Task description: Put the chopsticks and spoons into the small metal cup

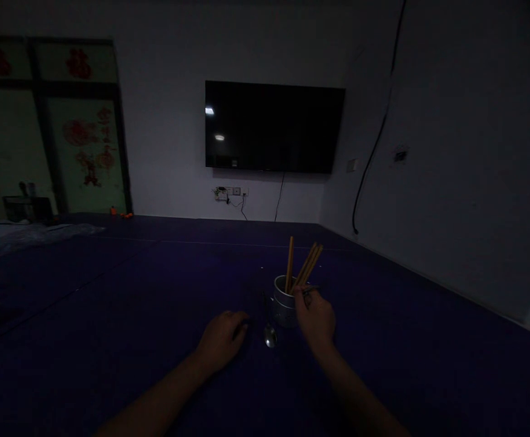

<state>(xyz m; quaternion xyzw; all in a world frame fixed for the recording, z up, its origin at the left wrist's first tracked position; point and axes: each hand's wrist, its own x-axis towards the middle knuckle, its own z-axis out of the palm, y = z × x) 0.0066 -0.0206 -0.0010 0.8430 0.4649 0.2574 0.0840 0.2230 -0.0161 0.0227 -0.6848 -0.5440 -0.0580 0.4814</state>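
A grey cup stands upright on the dark blue surface, with several wooden chopsticks leaning in it. My right hand is at the cup's right rim, its fingers pinched around a thin dark utensil whose kind is unclear in the low light. On the left, my left hand rests on the surface, fingers loosely curled and thumb apart, holding nothing. Between that hand and the cup lies a metal spoon, bowl towards me, its dark handle pointing away.
Clear plastic sheeting lies at the far left, near small orange objects. A television hangs on the back wall above sockets and cables. A black cable runs down the right wall.
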